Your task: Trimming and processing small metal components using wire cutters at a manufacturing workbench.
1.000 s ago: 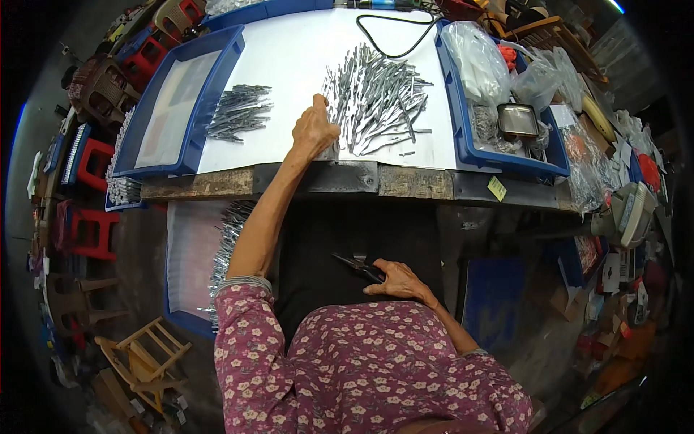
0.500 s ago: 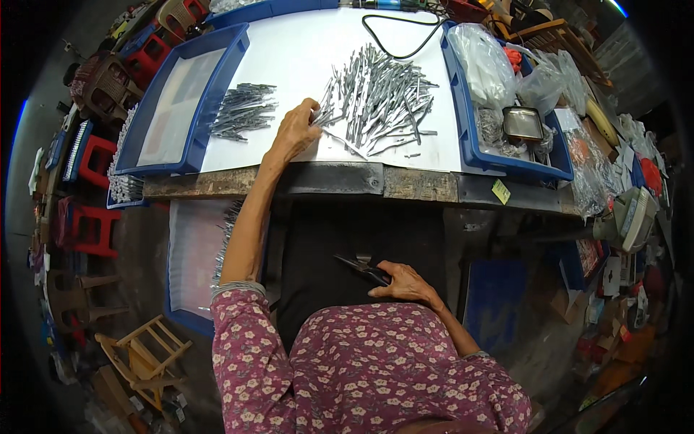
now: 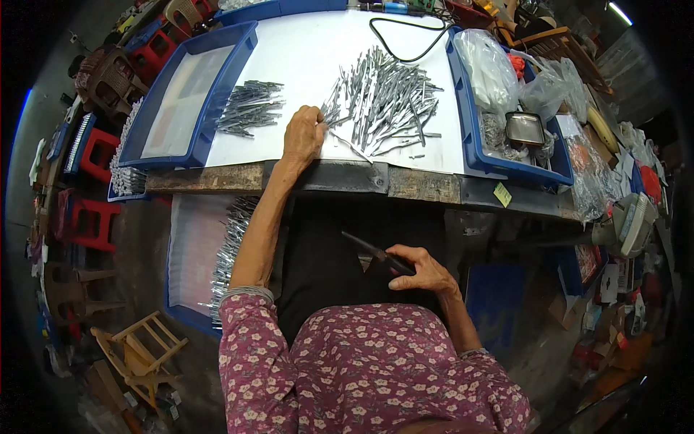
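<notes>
My left hand (image 3: 304, 135) rests at the front of the white-topped table, fingers curled together at the left edge of a large heap of thin grey metal pieces (image 3: 394, 101). Its fingertips are turned away, so what they pinch is hidden. A smaller bundle of similar metal pieces (image 3: 251, 108) lies left of this hand, roughly side by side. Over my dark-clothed lap, my right hand (image 3: 425, 270) is closed around the dark handle of a slim-tipped tool (image 3: 382, 254) that looks like pliers. Its narrow end points up and left.
A blue tray (image 3: 249, 45) with a pale lining stands left on the table. At right, a blue bin (image 3: 463, 119) holds plastic bags and a small metal tin (image 3: 525, 129). A black cord loop (image 3: 376, 36) lies at the back. Below the table, another tray (image 3: 170, 282) holds shiny pieces.
My left hand has swung slightly right and nearer the table edge, its fingers curling in. My right hand has risen a little to the right, turning the tool.
</notes>
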{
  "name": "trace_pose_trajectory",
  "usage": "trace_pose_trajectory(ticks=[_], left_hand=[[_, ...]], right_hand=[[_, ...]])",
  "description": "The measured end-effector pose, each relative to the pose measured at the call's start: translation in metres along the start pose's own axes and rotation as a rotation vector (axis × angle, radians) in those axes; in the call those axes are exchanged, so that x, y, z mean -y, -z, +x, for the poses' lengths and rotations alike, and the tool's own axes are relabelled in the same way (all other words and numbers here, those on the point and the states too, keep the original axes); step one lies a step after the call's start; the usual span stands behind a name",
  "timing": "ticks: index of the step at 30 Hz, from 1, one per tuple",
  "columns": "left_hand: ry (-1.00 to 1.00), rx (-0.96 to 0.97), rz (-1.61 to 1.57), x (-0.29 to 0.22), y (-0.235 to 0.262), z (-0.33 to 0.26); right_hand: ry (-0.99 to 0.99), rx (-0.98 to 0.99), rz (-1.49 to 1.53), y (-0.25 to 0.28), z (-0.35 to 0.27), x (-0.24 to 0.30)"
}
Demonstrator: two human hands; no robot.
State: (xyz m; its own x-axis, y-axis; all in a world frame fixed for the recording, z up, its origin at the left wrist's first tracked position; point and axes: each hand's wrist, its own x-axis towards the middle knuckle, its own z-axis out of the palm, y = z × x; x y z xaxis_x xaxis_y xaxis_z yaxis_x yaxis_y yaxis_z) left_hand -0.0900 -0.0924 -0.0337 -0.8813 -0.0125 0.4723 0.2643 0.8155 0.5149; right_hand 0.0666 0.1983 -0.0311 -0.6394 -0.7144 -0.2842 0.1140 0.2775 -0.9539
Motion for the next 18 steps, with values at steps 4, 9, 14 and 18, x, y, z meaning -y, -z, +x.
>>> trace_pose_trajectory(ticks=[4,9,14,18], left_hand=[[-0.047,-0.130,-0.046,-0.006,0.007,-0.006],[0.023,-0.172,-0.285,-0.018,0.019,-0.017],[0.312,-0.004,-0.922,-0.062,0.042,-0.030],[0.535,0.082,-1.516,-0.080,0.043,-0.048]], right_hand=[[0.103,-0.122,0.000,0.002,0.009,0.014],[0.141,-0.317,-0.076,0.003,0.024,0.044],[0.333,-0.592,-0.342,0.002,0.035,0.051],[0.480,-0.771,-0.515,-0.004,0.045,0.050]])
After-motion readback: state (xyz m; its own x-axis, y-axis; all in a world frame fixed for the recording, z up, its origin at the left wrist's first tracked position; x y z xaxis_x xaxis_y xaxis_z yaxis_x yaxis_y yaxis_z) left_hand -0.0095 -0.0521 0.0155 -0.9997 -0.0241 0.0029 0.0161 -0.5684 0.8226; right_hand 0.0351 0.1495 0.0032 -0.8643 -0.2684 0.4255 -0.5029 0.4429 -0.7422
